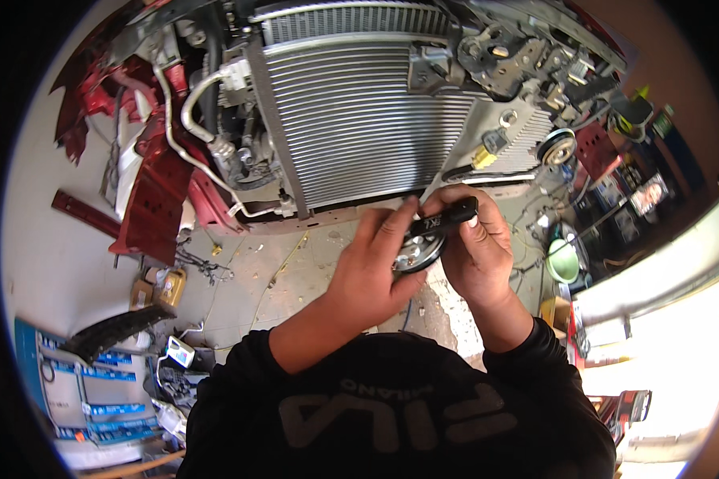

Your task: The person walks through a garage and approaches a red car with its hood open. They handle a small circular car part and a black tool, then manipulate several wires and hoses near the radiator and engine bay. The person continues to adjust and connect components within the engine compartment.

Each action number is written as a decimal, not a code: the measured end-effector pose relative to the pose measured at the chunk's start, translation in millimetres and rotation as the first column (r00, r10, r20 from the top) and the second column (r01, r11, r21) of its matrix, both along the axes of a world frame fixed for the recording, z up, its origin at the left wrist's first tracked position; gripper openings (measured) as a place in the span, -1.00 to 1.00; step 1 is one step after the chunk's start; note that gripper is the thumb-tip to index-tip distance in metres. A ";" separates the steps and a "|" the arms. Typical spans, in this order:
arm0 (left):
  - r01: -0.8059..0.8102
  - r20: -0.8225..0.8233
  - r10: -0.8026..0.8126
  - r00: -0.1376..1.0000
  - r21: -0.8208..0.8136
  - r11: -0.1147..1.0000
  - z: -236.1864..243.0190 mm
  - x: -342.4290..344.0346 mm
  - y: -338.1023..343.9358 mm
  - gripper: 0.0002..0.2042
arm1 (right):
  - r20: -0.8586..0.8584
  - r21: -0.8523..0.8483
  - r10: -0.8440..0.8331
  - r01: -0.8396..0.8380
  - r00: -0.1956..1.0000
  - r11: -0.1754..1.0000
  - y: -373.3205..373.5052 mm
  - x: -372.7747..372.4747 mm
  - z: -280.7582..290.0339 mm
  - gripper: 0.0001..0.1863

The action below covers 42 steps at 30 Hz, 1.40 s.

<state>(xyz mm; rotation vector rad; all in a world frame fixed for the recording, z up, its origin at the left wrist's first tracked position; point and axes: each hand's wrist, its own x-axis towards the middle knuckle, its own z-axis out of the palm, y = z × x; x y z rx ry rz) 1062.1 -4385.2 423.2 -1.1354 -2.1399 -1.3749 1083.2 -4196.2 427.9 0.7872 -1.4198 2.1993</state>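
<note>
Just below the car's front radiator (367,120), both of my hands are held close together. My left hand (367,267) is closed around a round car horn (418,254) with a silvery face and black rim. The fingers of my right hand (483,251) are curled around a black oblong part (446,219) with pale lettering, its thumb pressed near one end. The left fingertips touch this part too. It lies right against the horn; whether the two are joined I cannot tell.
A similar round horn (557,148) is mounted at the car's right front. A yellow connector (487,150) hangs before the radiator. Red body panels (156,191) stick out at left. A green bowl (563,261), a blue-white rack (96,383) and loose cables (284,267) are around the floor.
</note>
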 end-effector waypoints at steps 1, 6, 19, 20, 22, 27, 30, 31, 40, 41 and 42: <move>-0.023 -0.078 0.023 0.997 -0.001 1.000 0.0 -3.6 -2.6 -0.17 | -0.019 0.051 -0.078 0.079 0.997 0.996 1.4 4.1 0.0 -0.62; -0.075 -0.129 0.062 0.990 -0.099 0.992 0.2 -7.7 -12.2 -0.08 | 0.052 0.248 -0.173 0.155 0.983 0.956 17.9 27.4 1.9 -0.47; -0.143 -0.390 0.134 0.911 0.005 0.990 -21.4 -4.2 10.3 -0.23 | 0.145 0.363 -0.270 0.203 0.952 0.910 50.6 50.6 -16.7 -0.62; -0.155 -0.397 0.146 0.906 0.010 0.988 -22.6 -3.9 12.6 -0.23 | 0.134 0.366 -0.276 0.211 0.952 0.906 51.8 50.5 -18.1 -0.62; -0.174 -0.409 0.165 0.898 0.016 0.985 -24.1 -2.5 16.5 -0.23 | 0.109 0.360 -0.281 0.225 0.954 0.905 53.8 49.7 -20.6 -0.63; -0.143 -0.309 0.130 0.942 -0.020 0.989 -24.2 -0.5 23.9 -0.26 | 0.148 0.339 -0.248 0.186 0.957 0.922 61.6 48.0 -20.1 -0.64; -0.114 -0.205 0.105 0.973 -0.032 0.993 -23.4 -0.3 27.6 -0.24 | 0.185 0.348 -0.238 0.163 0.953 0.923 66.9 44.7 -16.8 -0.61; -0.099 -0.176 0.094 0.980 -0.019 0.995 -23.4 0.2 28.8 -0.22 | 0.205 0.338 -0.232 0.154 0.951 0.929 68.5 43.3 -15.8 -0.60; -0.034 0.094 0.015 0.995 0.209 0.977 -36.2 -0.7 32.7 -0.07 | 0.176 0.238 -0.091 0.047 0.980 0.970 71.6 25.8 -18.1 -0.59; -0.006 0.169 -0.040 0.985 0.267 0.964 -38.4 0.1 32.2 -0.05 | 0.180 0.211 -0.081 0.042 0.980 0.977 70.9 25.0 -19.1 -0.59; 0.019 0.208 -0.085 0.975 0.300 0.954 -40.4 1.1 32.0 -0.05 | 0.175 0.176 -0.062 0.031 0.983 0.984 70.6 24.2 -20.2 -0.59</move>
